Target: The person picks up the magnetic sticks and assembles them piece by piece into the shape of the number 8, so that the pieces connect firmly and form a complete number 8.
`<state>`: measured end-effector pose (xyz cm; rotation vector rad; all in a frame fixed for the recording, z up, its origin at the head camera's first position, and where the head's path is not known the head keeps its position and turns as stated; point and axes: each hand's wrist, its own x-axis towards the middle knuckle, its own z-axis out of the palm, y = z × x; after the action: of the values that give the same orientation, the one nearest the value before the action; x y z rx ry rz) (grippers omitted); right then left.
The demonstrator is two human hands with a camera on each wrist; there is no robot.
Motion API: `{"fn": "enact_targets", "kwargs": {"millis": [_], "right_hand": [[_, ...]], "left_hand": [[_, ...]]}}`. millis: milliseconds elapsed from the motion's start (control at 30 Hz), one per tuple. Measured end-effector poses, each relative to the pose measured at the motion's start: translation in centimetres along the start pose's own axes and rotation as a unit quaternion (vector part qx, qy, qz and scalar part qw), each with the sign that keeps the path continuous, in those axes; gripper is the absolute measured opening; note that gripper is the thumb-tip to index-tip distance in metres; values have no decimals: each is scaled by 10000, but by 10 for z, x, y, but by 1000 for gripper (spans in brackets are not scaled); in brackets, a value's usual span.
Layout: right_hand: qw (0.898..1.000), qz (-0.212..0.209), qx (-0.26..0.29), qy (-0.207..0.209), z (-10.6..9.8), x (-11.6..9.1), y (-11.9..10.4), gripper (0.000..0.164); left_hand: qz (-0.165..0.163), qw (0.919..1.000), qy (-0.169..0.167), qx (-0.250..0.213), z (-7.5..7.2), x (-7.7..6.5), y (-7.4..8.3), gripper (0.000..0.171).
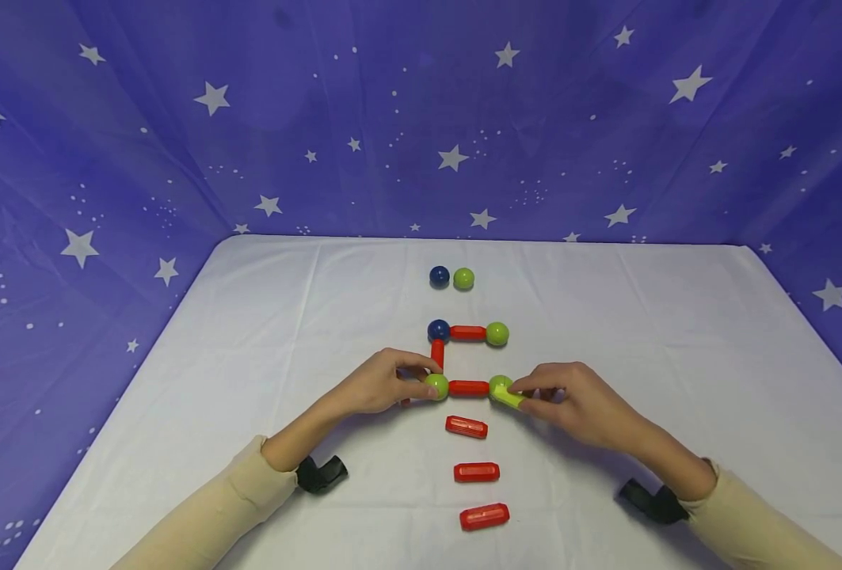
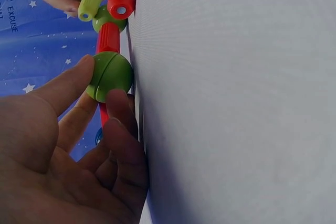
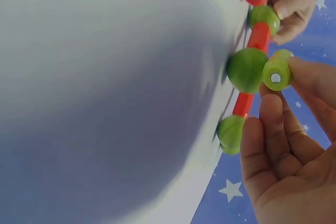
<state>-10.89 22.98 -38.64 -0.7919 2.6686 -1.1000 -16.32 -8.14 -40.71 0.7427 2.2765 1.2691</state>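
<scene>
My left hand holds a green ball between thumb and fingers, low at the tabletop. From that ball one red rod runs right to a second green ball. Another red rod leads back to a dark blue ball, which a further rod links to a green ball. Between thumb and fingertips, my right hand pinches a yellow-green rod with a pale round tip. In the head view this rod overlaps the second green ball.
Three loose red rods lie in a column on the white-covered table, nearer me than the joined pieces. Farther back, a loose blue ball sits beside a green one. A starry purple cloth hangs behind the table.
</scene>
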Motion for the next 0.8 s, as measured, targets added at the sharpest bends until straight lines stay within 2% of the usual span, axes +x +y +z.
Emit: {"fn": "enact_targets", "kwargs": {"millis": [233, 400, 800], "right_hand": [[9986, -64, -125, 504, -7, 3, 5, 26], [9968, 99, -205, 763, -7, 6, 8, 25], [9938, 720, 240, 814, -9, 14, 18, 24]], "left_hand": [[47, 10000, -11, -41, 0, 0, -2, 28], [76, 10000, -11, -55, 1, 0, -3, 28], [51, 10000, 4, -40, 0, 0, -2, 28]]}}
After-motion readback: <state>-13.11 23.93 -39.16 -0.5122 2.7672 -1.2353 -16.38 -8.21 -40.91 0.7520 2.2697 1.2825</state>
